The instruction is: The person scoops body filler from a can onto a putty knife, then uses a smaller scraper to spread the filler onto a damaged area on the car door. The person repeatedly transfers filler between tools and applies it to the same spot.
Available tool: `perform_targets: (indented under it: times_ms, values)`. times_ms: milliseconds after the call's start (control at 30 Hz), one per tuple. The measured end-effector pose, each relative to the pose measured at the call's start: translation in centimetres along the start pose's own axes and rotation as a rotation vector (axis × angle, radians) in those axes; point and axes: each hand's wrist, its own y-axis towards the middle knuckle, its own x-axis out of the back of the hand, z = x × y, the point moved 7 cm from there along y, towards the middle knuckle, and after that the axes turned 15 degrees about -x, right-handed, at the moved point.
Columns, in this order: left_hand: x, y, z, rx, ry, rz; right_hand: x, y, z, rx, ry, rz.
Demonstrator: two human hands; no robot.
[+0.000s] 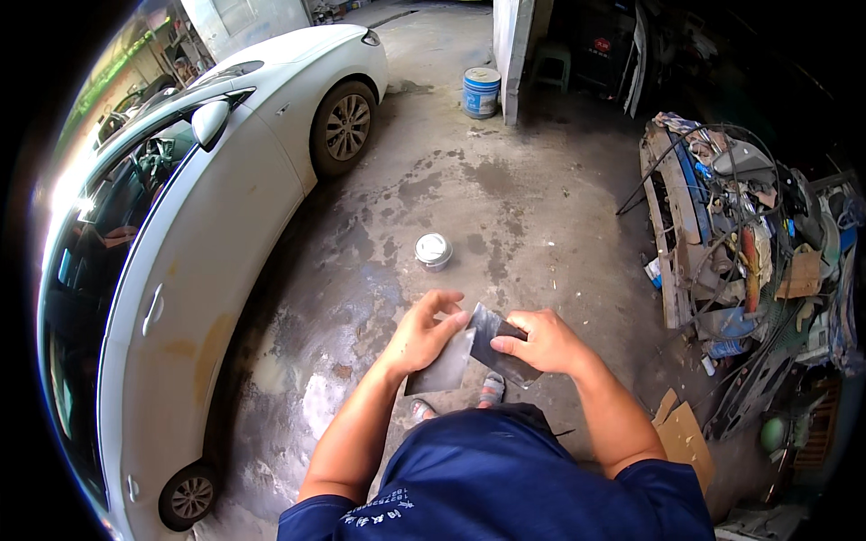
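Note:
My left hand [419,335] holds a light grey, flat piece of sandpaper [440,368] under its thumb and palm. Its index finger is raised and curved. Close beside it, my right hand [548,343] pinches a darker grey piece of sandpaper [492,335] between thumb and fingers. The two pieces meet or overlap near my left thumb; I cannot tell whether they are joined. Both are held in front of my waist, above my feet. Beyond my hands, a small white lidded bucket [434,250] stands on the concrete floor.
A white car [244,153] with yellowish patches on its doors stands along my left. On the right lies a heap of scrap car parts [722,234], with flattened cardboard [684,439] nearer me. A blue bucket [482,94] stands by a pillar [511,63] ahead.

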Motion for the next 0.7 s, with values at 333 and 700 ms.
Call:
perform_targets:
  times_ms: [333, 700]
  values:
    - [-0.5, -1.8, -0.4, 0.020, -0.015, 0.507, -4.7, 0.4, 3.2, 0.104, -0.313, 0.238]
    - [4.0, -5.2, 1.5, 0.085, -0.144, 0.152, -7.5, 2.0, 4.1, 0.099, -0.350, 0.295]
